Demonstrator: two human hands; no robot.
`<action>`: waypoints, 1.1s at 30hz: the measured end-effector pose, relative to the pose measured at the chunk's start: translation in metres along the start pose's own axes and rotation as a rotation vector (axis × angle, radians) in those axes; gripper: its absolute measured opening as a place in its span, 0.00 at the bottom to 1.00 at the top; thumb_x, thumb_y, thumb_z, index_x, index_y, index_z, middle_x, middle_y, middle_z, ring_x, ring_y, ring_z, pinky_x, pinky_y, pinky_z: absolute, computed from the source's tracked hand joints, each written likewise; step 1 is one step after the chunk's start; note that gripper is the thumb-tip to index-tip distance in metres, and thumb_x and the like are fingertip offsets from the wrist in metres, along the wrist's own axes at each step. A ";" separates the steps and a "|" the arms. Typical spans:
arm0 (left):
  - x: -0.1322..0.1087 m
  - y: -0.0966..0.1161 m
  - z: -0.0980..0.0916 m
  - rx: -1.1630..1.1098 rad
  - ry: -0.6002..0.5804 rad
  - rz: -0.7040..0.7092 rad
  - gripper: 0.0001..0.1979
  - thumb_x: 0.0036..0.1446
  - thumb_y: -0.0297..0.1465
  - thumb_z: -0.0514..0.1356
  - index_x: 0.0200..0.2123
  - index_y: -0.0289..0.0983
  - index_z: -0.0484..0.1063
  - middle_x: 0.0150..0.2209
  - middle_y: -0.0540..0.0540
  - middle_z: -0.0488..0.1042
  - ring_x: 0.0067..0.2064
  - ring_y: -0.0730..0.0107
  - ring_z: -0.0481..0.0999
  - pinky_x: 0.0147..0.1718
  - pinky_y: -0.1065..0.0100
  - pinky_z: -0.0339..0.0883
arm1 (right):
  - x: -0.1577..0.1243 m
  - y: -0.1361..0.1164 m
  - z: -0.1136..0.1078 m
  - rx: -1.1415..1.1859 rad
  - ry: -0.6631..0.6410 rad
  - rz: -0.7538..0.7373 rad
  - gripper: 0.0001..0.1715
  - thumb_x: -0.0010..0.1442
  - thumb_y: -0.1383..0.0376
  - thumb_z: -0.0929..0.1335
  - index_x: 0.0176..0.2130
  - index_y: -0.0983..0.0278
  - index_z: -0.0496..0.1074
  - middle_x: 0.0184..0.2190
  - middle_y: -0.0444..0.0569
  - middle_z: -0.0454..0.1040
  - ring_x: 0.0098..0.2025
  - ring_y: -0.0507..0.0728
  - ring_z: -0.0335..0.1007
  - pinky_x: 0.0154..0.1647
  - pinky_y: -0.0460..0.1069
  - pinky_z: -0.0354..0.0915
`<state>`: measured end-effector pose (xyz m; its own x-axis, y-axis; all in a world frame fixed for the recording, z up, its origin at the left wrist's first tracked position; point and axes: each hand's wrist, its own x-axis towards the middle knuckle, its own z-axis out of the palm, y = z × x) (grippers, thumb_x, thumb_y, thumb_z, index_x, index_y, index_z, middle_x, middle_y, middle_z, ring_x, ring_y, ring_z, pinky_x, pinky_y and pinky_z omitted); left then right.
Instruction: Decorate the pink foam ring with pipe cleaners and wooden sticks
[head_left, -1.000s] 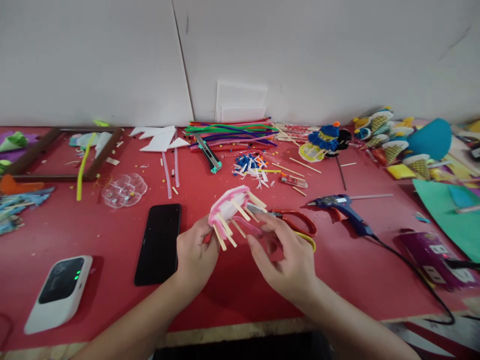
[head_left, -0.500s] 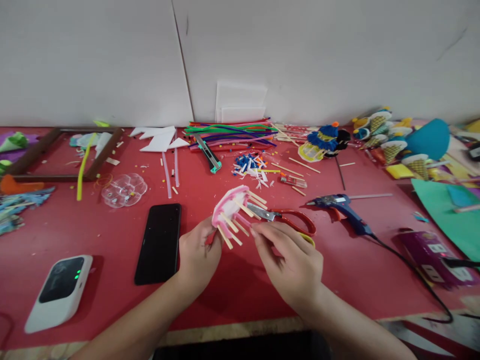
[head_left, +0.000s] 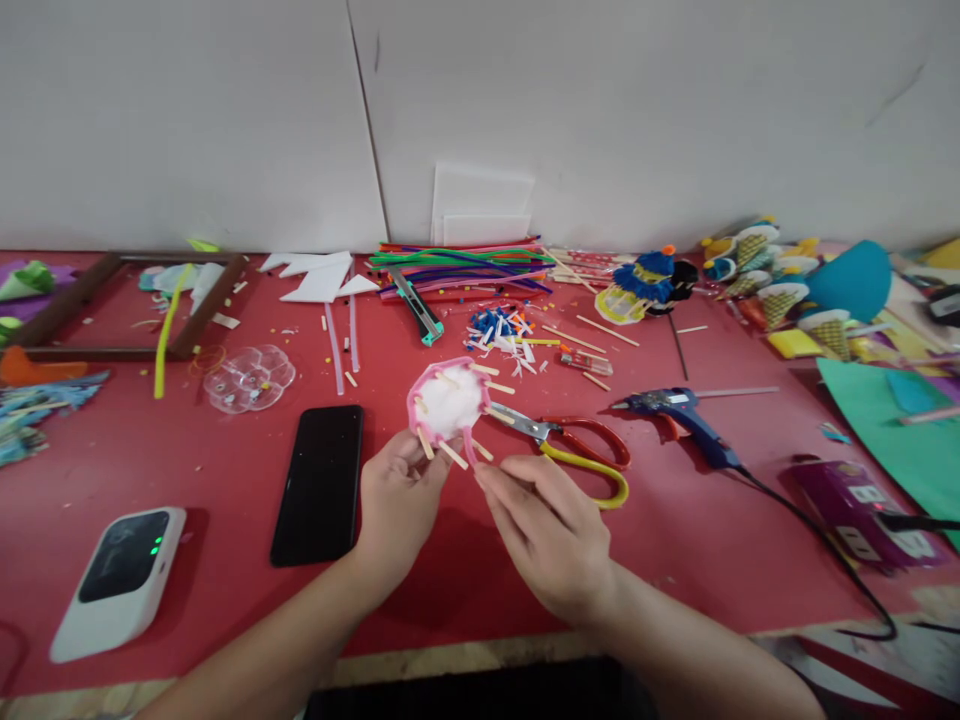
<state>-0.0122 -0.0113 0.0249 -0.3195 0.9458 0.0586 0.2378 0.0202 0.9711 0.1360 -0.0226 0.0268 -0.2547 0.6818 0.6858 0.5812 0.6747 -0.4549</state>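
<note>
My left hand (head_left: 397, 500) grips the lower edge of a small craft piece (head_left: 448, 402): a white round pad with a pink rim and several short wooden sticks poking out of it. The piece is held above the red table with its white face turned towards me. My right hand (head_left: 547, 525) is just right of it, fingers pressed together at a pink strip on the piece's lower right edge. Red and yellow scissors (head_left: 577, 448) lie on the table right behind my right hand.
A black phone (head_left: 319, 483) and a white device (head_left: 112, 582) lie to the left. A blue glue gun (head_left: 686, 415) with its cord lies to the right. Pipe cleaners (head_left: 465, 265), a cutter (head_left: 416, 308), sticks, scraps and finished paper crafts (head_left: 780, 285) crowd the back of the red table (head_left: 187, 470).
The craft piece has turned so that its white face points at me instead of its side. My right hand has slid left and down to its lower edge.
</note>
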 end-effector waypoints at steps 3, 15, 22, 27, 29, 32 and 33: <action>-0.001 -0.001 0.002 -0.161 -0.038 -0.144 0.04 0.50 0.30 0.65 0.28 0.36 0.75 0.30 0.45 0.82 0.36 0.63 0.82 0.37 0.67 0.75 | 0.000 0.001 0.004 -0.009 -0.006 -0.003 0.11 0.63 0.75 0.66 0.39 0.66 0.78 0.28 0.47 0.74 0.30 0.51 0.72 0.35 0.44 0.69; -0.001 -0.009 0.008 -0.486 -0.115 -0.364 0.09 0.43 0.27 0.70 0.31 0.35 0.77 0.32 0.47 0.83 0.37 0.65 0.82 0.46 0.62 0.74 | -0.004 0.013 0.009 -0.125 -0.087 -0.089 0.15 0.67 0.70 0.62 0.48 0.69 0.75 0.25 0.46 0.66 0.27 0.52 0.61 0.27 0.47 0.62; -0.004 -0.007 0.007 -0.510 -0.172 -0.339 0.08 0.48 0.30 0.69 0.33 0.35 0.78 0.33 0.47 0.83 0.36 0.67 0.82 0.44 0.67 0.74 | -0.006 0.018 0.013 -0.038 -0.104 0.006 0.16 0.67 0.69 0.62 0.49 0.71 0.75 0.24 0.45 0.66 0.26 0.51 0.63 0.28 0.46 0.65; -0.004 -0.008 0.008 -0.559 -0.183 -0.348 0.09 0.47 0.30 0.70 0.33 0.34 0.78 0.33 0.46 0.83 0.36 0.67 0.81 0.46 0.65 0.75 | -0.006 0.018 0.013 -0.024 -0.122 0.025 0.17 0.66 0.70 0.62 0.50 0.68 0.75 0.25 0.46 0.71 0.26 0.50 0.67 0.30 0.44 0.66; -0.003 -0.008 0.008 -0.578 -0.173 -0.377 0.11 0.45 0.30 0.71 0.34 0.34 0.78 0.32 0.47 0.83 0.35 0.68 0.81 0.45 0.66 0.75 | -0.005 0.018 0.012 -0.046 -0.128 0.005 0.16 0.66 0.70 0.62 0.49 0.69 0.76 0.24 0.46 0.72 0.25 0.50 0.67 0.29 0.44 0.65; -0.003 -0.006 0.008 -0.615 -0.157 -0.423 0.12 0.43 0.30 0.72 0.32 0.34 0.78 0.30 0.48 0.82 0.34 0.72 0.81 0.42 0.71 0.75 | -0.004 0.019 0.011 -0.091 -0.138 -0.023 0.17 0.66 0.70 0.62 0.49 0.67 0.76 0.21 0.44 0.70 0.23 0.50 0.64 0.27 0.45 0.63; -0.002 -0.006 0.008 -0.632 -0.152 -0.437 0.12 0.41 0.30 0.73 0.31 0.34 0.78 0.29 0.49 0.82 0.33 0.72 0.81 0.42 0.72 0.75 | -0.004 0.019 0.010 -0.101 -0.143 -0.027 0.17 0.66 0.70 0.61 0.49 0.67 0.76 0.21 0.43 0.70 0.22 0.50 0.64 0.26 0.45 0.62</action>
<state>-0.0053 -0.0110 0.0173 -0.1239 0.9294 -0.3477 -0.4627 0.2559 0.8488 0.1402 -0.0091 0.0094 -0.3748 0.7020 0.6055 0.6456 0.6664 -0.3730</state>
